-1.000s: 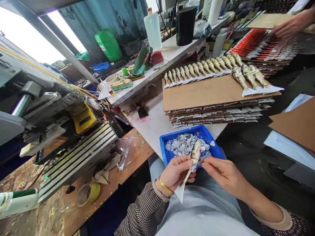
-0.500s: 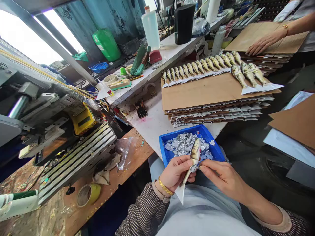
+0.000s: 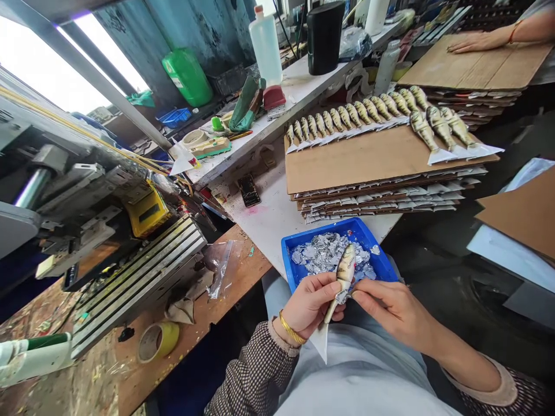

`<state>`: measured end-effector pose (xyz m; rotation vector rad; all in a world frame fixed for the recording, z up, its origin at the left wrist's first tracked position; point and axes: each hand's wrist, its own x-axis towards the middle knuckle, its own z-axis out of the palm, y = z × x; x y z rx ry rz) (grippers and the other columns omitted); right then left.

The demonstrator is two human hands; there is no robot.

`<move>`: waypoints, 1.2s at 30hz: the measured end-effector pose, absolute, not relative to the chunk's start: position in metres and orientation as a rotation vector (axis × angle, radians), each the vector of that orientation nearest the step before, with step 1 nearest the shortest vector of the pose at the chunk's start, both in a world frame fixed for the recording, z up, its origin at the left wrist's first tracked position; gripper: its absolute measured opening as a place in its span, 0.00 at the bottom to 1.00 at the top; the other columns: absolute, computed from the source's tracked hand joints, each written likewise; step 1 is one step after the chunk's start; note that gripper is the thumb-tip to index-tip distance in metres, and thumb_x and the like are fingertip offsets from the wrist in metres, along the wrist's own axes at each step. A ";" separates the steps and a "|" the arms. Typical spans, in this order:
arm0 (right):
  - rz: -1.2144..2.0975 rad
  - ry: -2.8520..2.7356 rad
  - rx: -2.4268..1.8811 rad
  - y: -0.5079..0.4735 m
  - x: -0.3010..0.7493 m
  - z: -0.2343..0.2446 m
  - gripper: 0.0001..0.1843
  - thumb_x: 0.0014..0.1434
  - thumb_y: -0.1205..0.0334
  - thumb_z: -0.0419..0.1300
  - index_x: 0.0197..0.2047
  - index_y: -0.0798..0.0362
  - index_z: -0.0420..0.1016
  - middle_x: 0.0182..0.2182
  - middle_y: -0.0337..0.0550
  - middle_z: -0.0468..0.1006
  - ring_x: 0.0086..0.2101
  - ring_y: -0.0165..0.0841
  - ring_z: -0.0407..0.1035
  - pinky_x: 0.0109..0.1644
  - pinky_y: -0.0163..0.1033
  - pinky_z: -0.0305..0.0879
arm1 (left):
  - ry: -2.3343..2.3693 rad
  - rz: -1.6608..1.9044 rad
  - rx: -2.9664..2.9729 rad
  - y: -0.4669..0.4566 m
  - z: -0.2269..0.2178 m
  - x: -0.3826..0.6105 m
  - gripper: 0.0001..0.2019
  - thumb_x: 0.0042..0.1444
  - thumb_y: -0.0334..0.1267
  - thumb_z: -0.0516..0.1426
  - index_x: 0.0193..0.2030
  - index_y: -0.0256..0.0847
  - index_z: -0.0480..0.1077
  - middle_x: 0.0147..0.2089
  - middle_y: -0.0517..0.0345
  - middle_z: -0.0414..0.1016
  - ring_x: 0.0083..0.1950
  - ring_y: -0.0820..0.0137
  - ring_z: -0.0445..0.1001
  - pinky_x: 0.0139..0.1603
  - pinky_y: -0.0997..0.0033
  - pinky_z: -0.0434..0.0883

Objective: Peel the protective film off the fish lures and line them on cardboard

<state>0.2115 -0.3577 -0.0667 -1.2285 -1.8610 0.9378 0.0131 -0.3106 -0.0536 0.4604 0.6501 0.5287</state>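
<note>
My left hand (image 3: pixel 309 305) is closed around a painted fish lure (image 3: pixel 346 267), dark-striped on the back and pale on the belly. The lure's head points up and away, and its white tail piece (image 3: pixel 321 342) hangs below my fingers. With thumb and forefinger pinched together, my right hand (image 3: pixel 392 309) meets the lure's lower belly at a small silver foil scrap (image 3: pixel 342 296). Just beyond both hands, a blue tray (image 3: pixel 289 263) holds many crumpled silver foil scraps (image 3: pixel 323 251).
Behind the tray stands a stack of cardboard sheets (image 3: pixel 347 167) with a row of finished-looking fish lures (image 3: pixel 347 118) on top. A co-worker's hand (image 3: pixel 483 40) rests on another cardboard stack (image 3: pixel 455 66). A phone (image 3: pixel 248 190) and a tape roll (image 3: pixel 158 342) lie to the left.
My hands and the lure have hardly moved. At the upper right, the co-worker's hand has shifted farther back across the cardboard.
</note>
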 end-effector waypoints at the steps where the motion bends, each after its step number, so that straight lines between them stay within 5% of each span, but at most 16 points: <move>1: 0.932 -1.868 -1.220 -0.358 0.211 -0.067 0.16 0.75 0.60 0.51 0.33 0.51 0.68 0.25 0.33 0.69 0.25 0.27 0.63 0.30 0.32 0.58 | 0.649 0.530 0.462 -0.310 -0.053 0.013 0.18 0.49 0.44 0.72 0.39 0.33 0.76 0.27 0.60 0.67 0.24 0.80 0.63 0.24 0.78 0.58; 14: 0.847 -1.924 -1.266 -0.363 0.202 -0.072 0.16 0.76 0.60 0.47 0.34 0.49 0.63 0.24 0.33 0.69 0.23 0.29 0.63 0.28 0.35 0.56 | 0.698 0.560 0.452 -0.311 -0.055 0.019 0.20 0.47 0.45 0.73 0.36 0.33 0.73 0.26 0.62 0.67 0.24 0.81 0.62 0.25 0.79 0.57; 20: 0.522 -2.010 -1.347 -0.365 0.194 -0.081 0.17 0.74 0.50 0.50 0.34 0.48 0.60 0.24 0.34 0.69 0.22 0.30 0.65 0.27 0.37 0.55 | 0.803 0.615 0.441 -0.315 -0.057 0.027 0.22 0.45 0.47 0.74 0.38 0.33 0.73 0.28 0.61 0.70 0.24 0.80 0.65 0.26 0.78 0.62; 27: 0.292 -2.021 -1.418 -0.366 0.190 -0.092 0.19 0.76 0.51 0.46 0.33 0.49 0.61 0.24 0.36 0.69 0.23 0.32 0.67 0.28 0.37 0.54 | 0.797 0.697 0.418 -0.319 -0.057 0.034 0.21 0.45 0.45 0.74 0.36 0.33 0.73 0.26 0.64 0.67 0.23 0.83 0.59 0.25 0.80 0.57; 36: 0.895 -1.801 -1.551 -0.366 0.191 -0.082 0.22 0.73 0.45 0.51 0.29 0.48 0.59 0.18 0.30 0.64 0.19 0.28 0.56 0.24 0.36 0.49 | 0.785 0.917 0.426 -0.321 -0.071 0.038 0.21 0.46 0.43 0.73 0.43 0.37 0.75 0.36 0.59 0.75 0.34 0.76 0.70 0.39 0.75 0.67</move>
